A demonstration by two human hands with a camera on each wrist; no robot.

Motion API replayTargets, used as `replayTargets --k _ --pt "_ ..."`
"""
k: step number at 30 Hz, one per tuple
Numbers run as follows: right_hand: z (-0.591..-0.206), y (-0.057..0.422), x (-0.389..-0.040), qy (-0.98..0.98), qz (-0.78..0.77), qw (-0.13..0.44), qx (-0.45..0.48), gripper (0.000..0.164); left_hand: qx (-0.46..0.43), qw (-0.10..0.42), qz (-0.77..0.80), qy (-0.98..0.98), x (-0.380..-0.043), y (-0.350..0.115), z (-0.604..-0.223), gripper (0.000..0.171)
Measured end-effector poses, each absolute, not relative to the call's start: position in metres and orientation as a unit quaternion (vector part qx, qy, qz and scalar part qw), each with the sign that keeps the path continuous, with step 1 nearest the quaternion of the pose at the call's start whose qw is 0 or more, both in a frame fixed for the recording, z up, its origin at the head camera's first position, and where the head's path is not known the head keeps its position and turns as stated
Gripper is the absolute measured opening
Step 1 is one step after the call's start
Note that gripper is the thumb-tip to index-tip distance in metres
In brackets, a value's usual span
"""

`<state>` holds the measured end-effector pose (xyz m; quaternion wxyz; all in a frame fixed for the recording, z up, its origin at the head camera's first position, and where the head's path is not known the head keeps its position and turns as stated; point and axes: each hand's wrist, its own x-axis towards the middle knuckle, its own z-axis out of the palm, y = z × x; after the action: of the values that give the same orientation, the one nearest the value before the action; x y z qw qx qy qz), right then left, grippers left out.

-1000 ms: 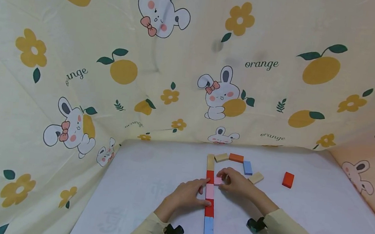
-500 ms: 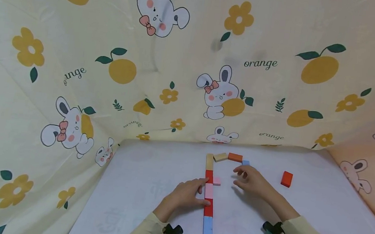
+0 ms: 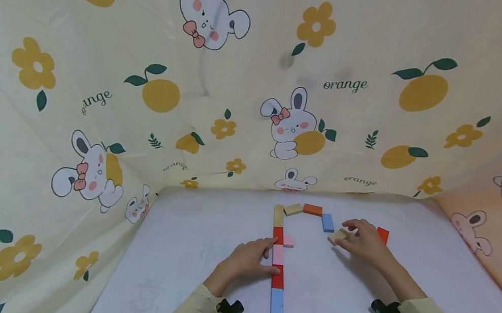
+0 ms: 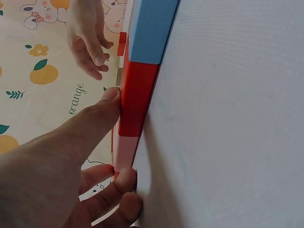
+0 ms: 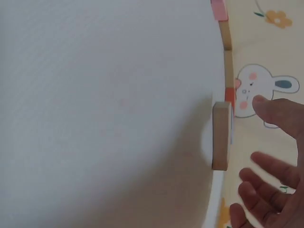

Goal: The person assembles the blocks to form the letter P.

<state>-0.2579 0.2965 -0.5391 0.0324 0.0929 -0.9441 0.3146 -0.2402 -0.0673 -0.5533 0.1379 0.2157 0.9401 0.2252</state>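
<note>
My left hand rests along a straight column of domino-like blocks, its thumb at the lower red block and index fingertip at the upper red block. A pink block lies between those two. In the left wrist view the thumb touches the red block's edge. My right hand hovers at a loose plain wooden block, thumb and fingers spread about it. In the right wrist view a gap shows between the fingers and that wooden block. A small pink block sits against the column's right side.
A blue block ends the column nearest me; a wooden block ends it at the back. From there a wooden block, an orange block and a blue block curve right. A red block is partly behind my right hand.
My right hand has let go of the small pink block beside the column and moved right to the loose wooden block. My left hand has stayed at the column.
</note>
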Motion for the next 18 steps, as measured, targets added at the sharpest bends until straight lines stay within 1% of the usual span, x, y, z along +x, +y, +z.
replayTargets --k 6,14,18 --pt "-0.544 0.301 -0.26 -0.949 0.307 0.011 0.068 0.073 0.212 0.139 0.223 0.941 -0.24 -0.067 -0.553 0.091" --pt "-0.552 0.299 -0.265 -0.949 0.313 -0.018 0.04 0.073 0.208 0.147 0.222 0.941 -0.241 -0.066 -0.555 0.091" --pt "-0.555 0.298 -0.268 -0.949 0.312 -0.022 0.037 0.072 0.209 0.146 0.222 0.941 -0.241 -0.066 -0.554 0.091"
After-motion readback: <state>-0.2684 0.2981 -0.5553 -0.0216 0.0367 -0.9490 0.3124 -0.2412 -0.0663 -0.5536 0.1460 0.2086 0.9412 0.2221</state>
